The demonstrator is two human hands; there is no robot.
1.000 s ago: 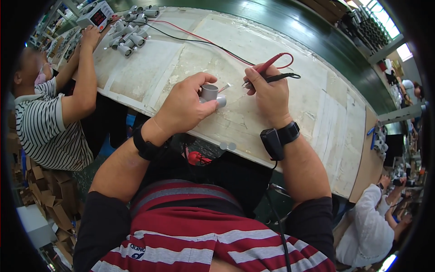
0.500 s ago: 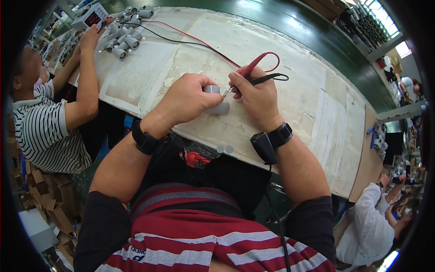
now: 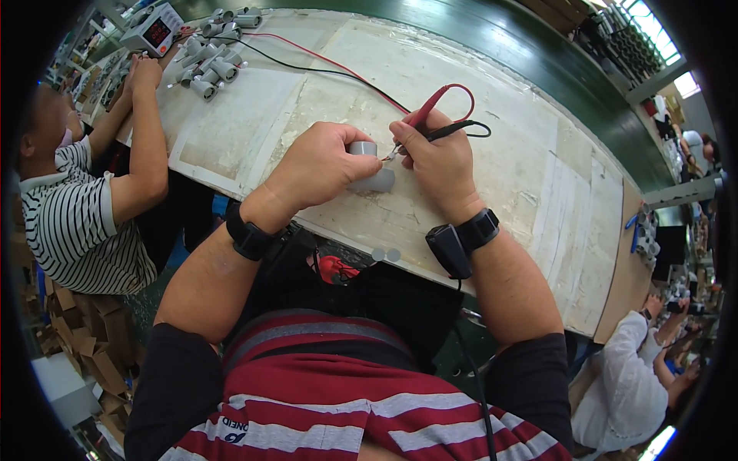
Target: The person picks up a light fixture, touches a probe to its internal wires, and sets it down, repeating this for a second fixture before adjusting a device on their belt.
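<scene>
My left hand [image 3: 315, 165] is closed around a grey cylindrical housing [image 3: 375, 182] with a narrower upper section, low over the worktable [image 3: 492, 184]. Its thumb lies across the front, and the fingers behind are partly hidden. In my right hand [image 3: 444, 167] I pinch a red clip lead [image 3: 425, 107] and a black clip lead [image 3: 453, 131] together. Their metal ends point left at a thin wire end beside my left thumb; whether they touch is too small to tell. Both lead cables loop up above my right hand.
Red and black cables [image 3: 327, 61] run across the table toward a white box with a lit display [image 3: 156, 32]. Beside that box lies a heap of similar grey housings [image 3: 207, 67]. A co-worker in a striped shirt [image 3: 81, 223] sits at the left, hands near the box.
The housing has turned or shifted slightly right, and the clip ends have moved a little. The co-worker's raised hand has come down from the box's front.
</scene>
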